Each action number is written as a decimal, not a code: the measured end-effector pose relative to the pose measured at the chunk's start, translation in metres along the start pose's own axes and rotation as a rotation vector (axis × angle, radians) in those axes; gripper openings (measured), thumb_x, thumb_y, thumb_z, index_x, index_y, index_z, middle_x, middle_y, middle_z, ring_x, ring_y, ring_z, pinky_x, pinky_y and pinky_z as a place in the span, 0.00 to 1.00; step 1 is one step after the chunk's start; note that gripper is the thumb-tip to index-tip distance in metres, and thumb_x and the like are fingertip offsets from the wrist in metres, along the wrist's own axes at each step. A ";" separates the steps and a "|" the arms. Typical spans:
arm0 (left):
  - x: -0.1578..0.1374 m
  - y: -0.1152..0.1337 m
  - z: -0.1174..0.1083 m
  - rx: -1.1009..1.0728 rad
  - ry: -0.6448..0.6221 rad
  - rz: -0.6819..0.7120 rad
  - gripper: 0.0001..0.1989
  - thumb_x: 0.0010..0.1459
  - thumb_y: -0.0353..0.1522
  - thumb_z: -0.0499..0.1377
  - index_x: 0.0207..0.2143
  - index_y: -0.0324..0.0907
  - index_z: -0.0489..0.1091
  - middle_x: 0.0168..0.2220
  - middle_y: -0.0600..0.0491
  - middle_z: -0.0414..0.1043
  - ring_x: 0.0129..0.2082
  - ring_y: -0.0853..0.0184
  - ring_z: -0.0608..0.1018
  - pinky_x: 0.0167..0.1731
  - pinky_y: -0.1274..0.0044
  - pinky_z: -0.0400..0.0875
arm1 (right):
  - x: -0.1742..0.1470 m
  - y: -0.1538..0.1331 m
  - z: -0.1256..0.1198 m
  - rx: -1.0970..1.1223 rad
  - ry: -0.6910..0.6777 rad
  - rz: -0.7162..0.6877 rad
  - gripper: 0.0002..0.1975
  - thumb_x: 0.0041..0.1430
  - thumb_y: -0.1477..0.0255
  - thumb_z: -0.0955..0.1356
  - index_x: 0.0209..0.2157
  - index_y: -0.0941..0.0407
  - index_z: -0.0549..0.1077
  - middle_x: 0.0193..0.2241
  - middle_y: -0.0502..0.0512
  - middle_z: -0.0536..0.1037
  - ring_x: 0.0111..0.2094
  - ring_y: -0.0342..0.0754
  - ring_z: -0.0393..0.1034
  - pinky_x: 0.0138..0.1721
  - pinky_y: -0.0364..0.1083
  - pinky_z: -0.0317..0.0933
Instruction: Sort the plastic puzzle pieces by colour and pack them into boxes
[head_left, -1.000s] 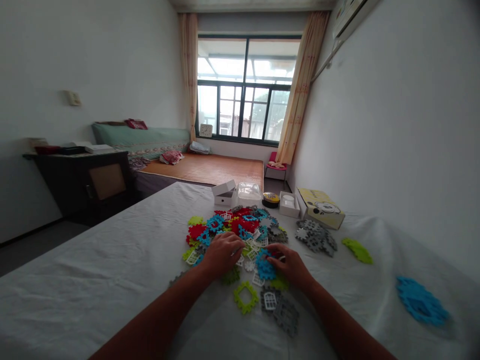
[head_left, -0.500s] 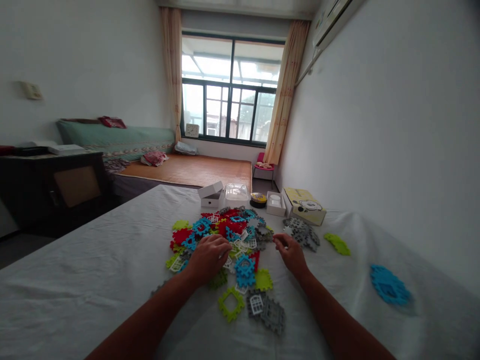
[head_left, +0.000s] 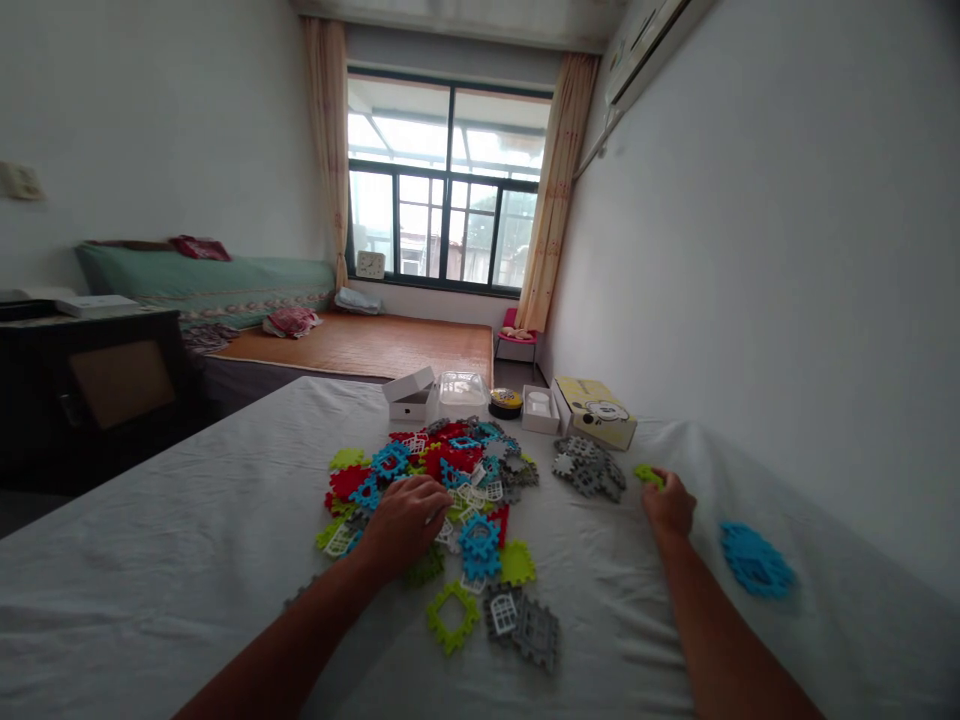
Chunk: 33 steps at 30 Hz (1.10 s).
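My right hand (head_left: 670, 505) has its fingers closed on a lime green puzzle tile (head_left: 646, 474) at the right of the cloth; part of the tile is hidden under the hand. Over the left side of a mixed pile of toothed plastic tiles, my left hand (head_left: 407, 522) is closed with curled fingers; whatever lies in them is hidden. The pile holds red tiles (head_left: 450, 460), blue tiles (head_left: 480, 540), grey ones and white window frames (head_left: 339, 541). A lime tile with a square hole (head_left: 452, 617) and a grey tile (head_left: 537, 634) lie nearest me.
A heap of grey tiles (head_left: 589, 468) lies left of my right hand, and blue tiles (head_left: 756, 560) lie to its right. Along the back stand a white box (head_left: 409, 400), a clear container (head_left: 462, 394), a round tin (head_left: 505, 402) and a yellow box (head_left: 600, 410).
My right hand has moved right from the pile's edge, past the grey heap, to the lime green tile. My left hand stays over the pile. The view has shifted slightly right.
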<state>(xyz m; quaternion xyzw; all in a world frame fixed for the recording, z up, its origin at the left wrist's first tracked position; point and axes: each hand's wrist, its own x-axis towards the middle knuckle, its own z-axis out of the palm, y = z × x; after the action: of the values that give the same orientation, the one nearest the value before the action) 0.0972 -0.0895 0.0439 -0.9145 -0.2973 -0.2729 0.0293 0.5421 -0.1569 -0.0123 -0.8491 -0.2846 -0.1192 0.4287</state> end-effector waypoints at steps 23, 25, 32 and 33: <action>-0.008 0.010 0.009 -0.031 -0.125 0.136 0.05 0.57 0.33 0.56 0.33 0.47 0.73 0.33 0.55 0.75 0.39 0.66 0.74 0.44 0.73 0.62 | -0.125 -0.147 0.009 0.244 -0.465 -0.973 0.15 0.60 0.69 0.61 0.47 0.53 0.71 0.43 0.57 0.76 0.46 0.53 0.66 0.48 0.52 0.60; -0.009 0.012 0.010 -0.045 -0.106 0.187 0.05 0.57 0.34 0.57 0.33 0.46 0.73 0.33 0.56 0.75 0.39 0.66 0.74 0.44 0.73 0.61 | -0.146 -0.184 0.014 0.198 -0.613 -1.070 0.17 0.59 0.70 0.62 0.49 0.53 0.70 0.46 0.56 0.75 0.48 0.52 0.65 0.50 0.51 0.59; -0.007 0.004 0.002 -0.033 0.063 0.114 0.08 0.59 0.33 0.54 0.30 0.45 0.72 0.32 0.54 0.76 0.38 0.66 0.75 0.39 0.73 0.64 | -0.163 -0.262 0.055 -0.012 -0.622 -0.927 0.20 0.58 0.66 0.64 0.52 0.56 0.67 0.48 0.59 0.75 0.50 0.54 0.64 0.47 0.50 0.58; -0.006 0.001 0.000 -0.030 0.091 0.091 0.07 0.59 0.33 0.54 0.30 0.45 0.72 0.32 0.54 0.76 0.38 0.66 0.75 0.38 0.74 0.64 | -0.165 -0.265 0.058 -0.042 -0.631 -0.916 0.20 0.57 0.66 0.65 0.51 0.55 0.68 0.47 0.59 0.75 0.49 0.54 0.65 0.45 0.49 0.58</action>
<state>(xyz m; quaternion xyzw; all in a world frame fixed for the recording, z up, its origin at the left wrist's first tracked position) 0.0934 -0.0932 0.0406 -0.9140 -0.2497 -0.3171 0.0416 0.2514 -0.0492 0.0539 -0.6417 -0.7366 -0.0390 0.2099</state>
